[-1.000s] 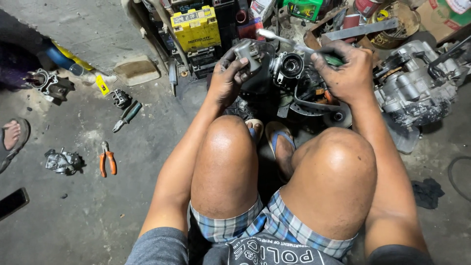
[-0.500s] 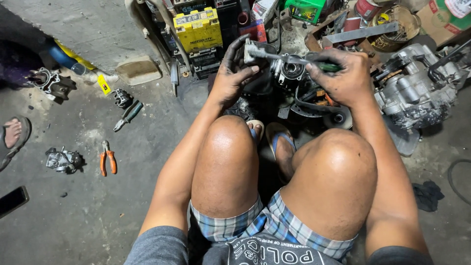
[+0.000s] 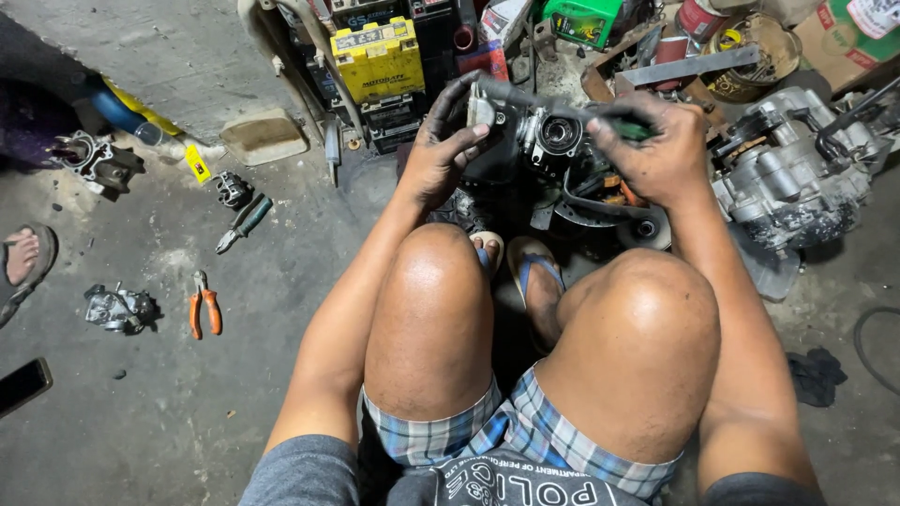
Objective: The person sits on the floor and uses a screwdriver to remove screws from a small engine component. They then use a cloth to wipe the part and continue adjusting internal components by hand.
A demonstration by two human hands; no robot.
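Grey metal engine part (image 3: 548, 141), greasy, w/ a round opening facing up, sits at 12 o'clock in the view, just past the person's knees and above the sandalled feet (image 3: 534, 267). Left hand (image 3: 441, 155) is closed on its left side, fingers curled over the top, thumb pressed on a pale bit of the casing. Right hand (image 3: 656, 155) is fisted round a green-handled tool (image 3: 619, 126); its shaft runs toward 9 o'clock across the top of the part. Tool tip is hidden behind the left fingers, can't tell what it meets. Underside of the part is lost in dark clutter, hard to make out.

At 3 o'clock of the hands: bigger grey engine block (image 3: 797, 178), partly cut by the frame edge. At 12–1 o'clock a round tin (image 3: 750, 47) w/ something brownish inside, contents unclear, and a green box (image 3: 581, 19) cut off at the top. At 11 o'clock a yellow battery (image 3: 380, 56) standing among dark ones.

Out on the concrete floor (image 3: 187, 412) at 9 o'clock: orange-handled pliers (image 3: 204, 305), a small metal casting (image 3: 117, 307) beside them, a screwdriver (image 3: 242, 223) higher up. Another person's foot (image 3: 21, 258) at the far left edge, mostly cut off. Dark rag (image 3: 816, 375) at 4 o'clock
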